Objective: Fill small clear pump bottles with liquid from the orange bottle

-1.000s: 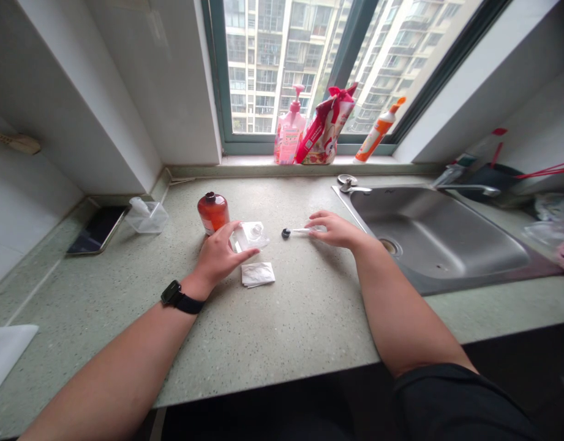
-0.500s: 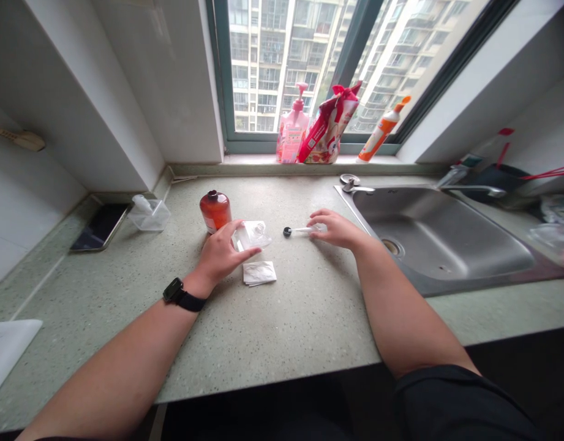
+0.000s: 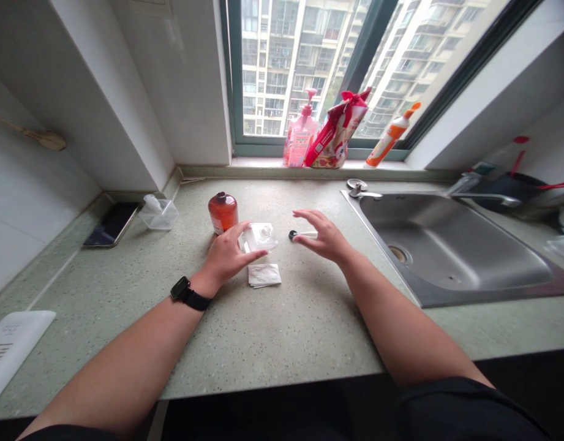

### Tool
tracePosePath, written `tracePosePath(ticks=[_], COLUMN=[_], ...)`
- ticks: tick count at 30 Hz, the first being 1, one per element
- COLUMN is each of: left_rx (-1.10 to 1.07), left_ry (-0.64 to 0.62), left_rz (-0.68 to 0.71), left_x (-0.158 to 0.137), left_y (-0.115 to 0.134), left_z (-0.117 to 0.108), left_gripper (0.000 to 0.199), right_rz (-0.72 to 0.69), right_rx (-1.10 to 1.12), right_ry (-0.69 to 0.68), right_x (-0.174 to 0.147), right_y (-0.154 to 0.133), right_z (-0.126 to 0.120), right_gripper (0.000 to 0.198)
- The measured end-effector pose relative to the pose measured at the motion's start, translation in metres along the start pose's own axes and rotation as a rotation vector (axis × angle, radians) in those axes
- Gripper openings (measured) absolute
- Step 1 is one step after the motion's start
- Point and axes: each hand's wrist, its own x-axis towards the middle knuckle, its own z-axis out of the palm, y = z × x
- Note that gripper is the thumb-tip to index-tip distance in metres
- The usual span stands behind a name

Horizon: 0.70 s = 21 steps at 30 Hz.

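My left hand (image 3: 224, 250), wearing a black watch (image 3: 188, 294), curves around the left side of a clear plastic bottle (image 3: 262, 237). Its thumb and fingers are spread; whether they touch the bottle I cannot tell. Just behind that hand stands an amber bottle (image 3: 223, 212) with a dark, uncapped-looking neck. My right hand (image 3: 326, 237) is open above a black-capped piece with a thin white stem (image 3: 293, 235), its thumb close to the black end. Part of the stem is hidden under the hand. In front of the clear bottle lies a folded white tissue (image 3: 264, 275).
To the right is a steel sink (image 3: 465, 245) with a faucet (image 3: 488, 197). At the left lie a phone (image 3: 111, 224), a clear plastic box (image 3: 158, 213) and a white sheet-like object (image 3: 19, 346). A pink pump bottle (image 3: 300, 139), red bag (image 3: 339, 131) and orange-white bottle (image 3: 391, 139) line the sill.
My right hand has shifted left over the black-capped piece, its fingers spreading wider. My left hand stays beside the clear bottle. The whole view has shifted slightly.
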Motion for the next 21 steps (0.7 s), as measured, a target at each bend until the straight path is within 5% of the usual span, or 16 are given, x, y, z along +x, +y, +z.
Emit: tracePosePath(ticks=[5, 14, 21], left_rx=[-0.078, -0.166, 0.086], left_ry=[0.012, 0.02, 0.393], left_rz=[0.019, 0.101, 0.163], left_x=[-0.002, -0.005, -0.001], left_y=[0.004, 0.009, 0.002], left_z=[-0.001, -0.007, -0.028], left_gripper=[0.077, 0.091, 0.064], right_rz=[-0.017, 0.062, 0.109], right_rx=[0.211, 0.456, 0.5], right_ry=[-0.128, -0.025, 0.002], right_x=[-0.007, -0.007, -0.006], right_y=[-0.034, -0.052, -0.044], right_z=[0.043, 0.053, 0.054], right_gripper=[0.113, 0.07, 0.07])
